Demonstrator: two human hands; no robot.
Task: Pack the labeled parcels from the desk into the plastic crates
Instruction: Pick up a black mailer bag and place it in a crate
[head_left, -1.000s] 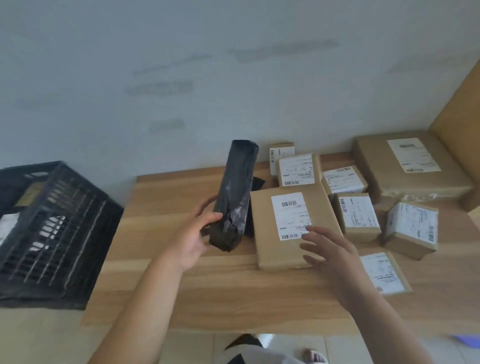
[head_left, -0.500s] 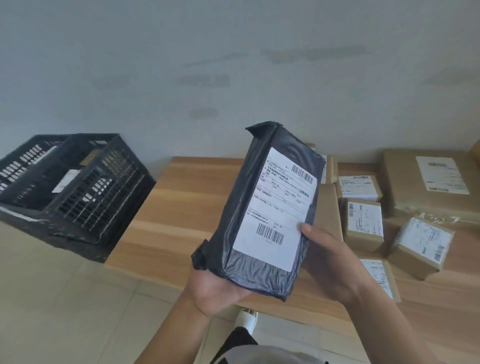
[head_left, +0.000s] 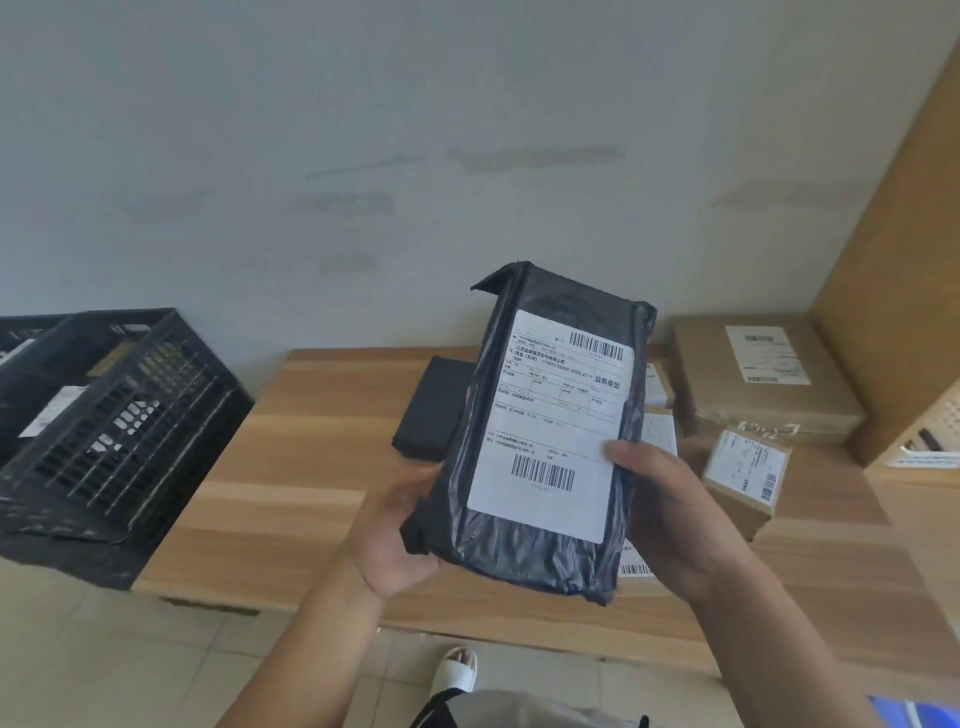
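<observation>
A black plastic-wrapped parcel (head_left: 540, 551) with a white barcode label facing me is held upright above the wooden desk (head_left: 291, 467). My left hand (head_left: 395, 540) grips its lower left side and my right hand (head_left: 670, 514) grips its right edge, thumb on the label. A black plastic crate (head_left: 119, 426) stands left of the desk with labeled parcels inside. A second black parcel (head_left: 434, 405) lies flat on the desk behind the held one. Brown labeled boxes sit at the right: a large one (head_left: 758, 384) and a small one (head_left: 745, 478).
More small labeled boxes are partly hidden behind the held parcel. A tall cardboard sheet (head_left: 893, 270) leans at the far right, with a white perforated basket (head_left: 935, 436) below it. A pale wall runs behind the desk. Tiled floor and my sandalled foot (head_left: 460, 665) show below.
The black parcel was lifted off the desk by my left hand, turned label-up, and taken by both hands. It is now held more upright, and the view has shifted right.
</observation>
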